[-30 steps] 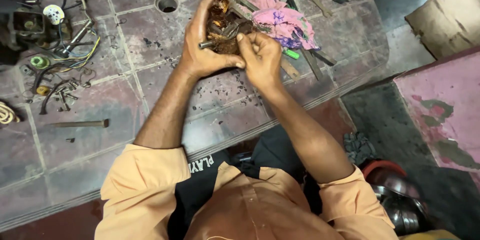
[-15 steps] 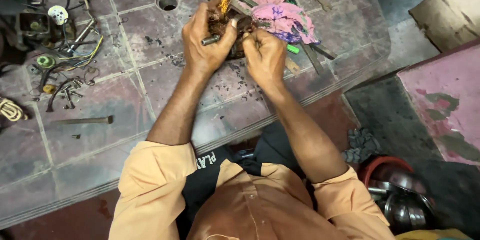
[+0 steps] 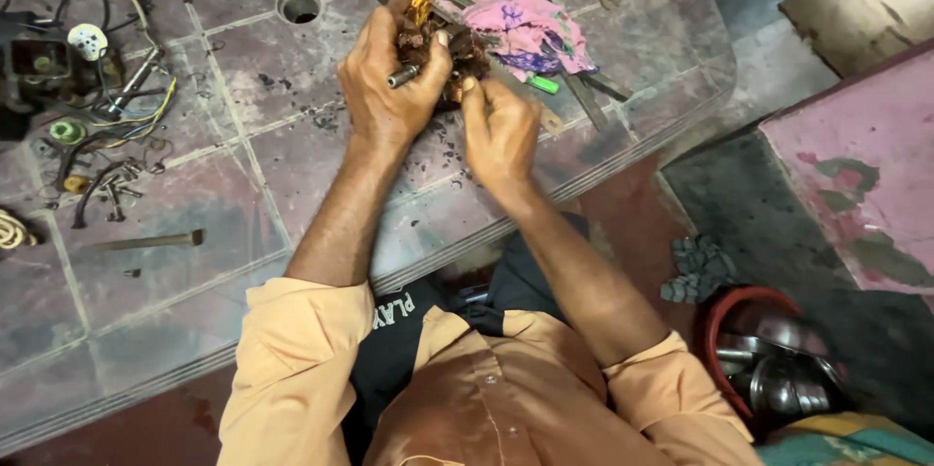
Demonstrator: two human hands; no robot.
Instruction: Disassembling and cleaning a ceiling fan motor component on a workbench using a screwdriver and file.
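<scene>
The left hand (image 3: 389, 87) is closed around a small brown, copper-wound motor part (image 3: 440, 43), with a short metal shaft poking out between its fingers. The right hand (image 3: 498, 125) sits just beside it, nearer the desk's near edge, fingertips pinched narrow against the underside of the same part. The part is held above the desk (image 3: 243, 194), toward its far edge, between the two hands and partly hidden by them.

One pink patterned cloth (image 3: 525, 23) lies just beyond the part, touching the tools under it; one green marker (image 3: 543, 84) pokes out at its near side. One round hole (image 3: 299, 6) is in the desk to the left of the hands. Toward the left edge lies one hammer-like tool (image 3: 146, 240), well apart from the hands, and at the far left corner a tangle of wires (image 3: 97, 87), too jumbled to count, with one white plug (image 3: 88, 41).
</scene>
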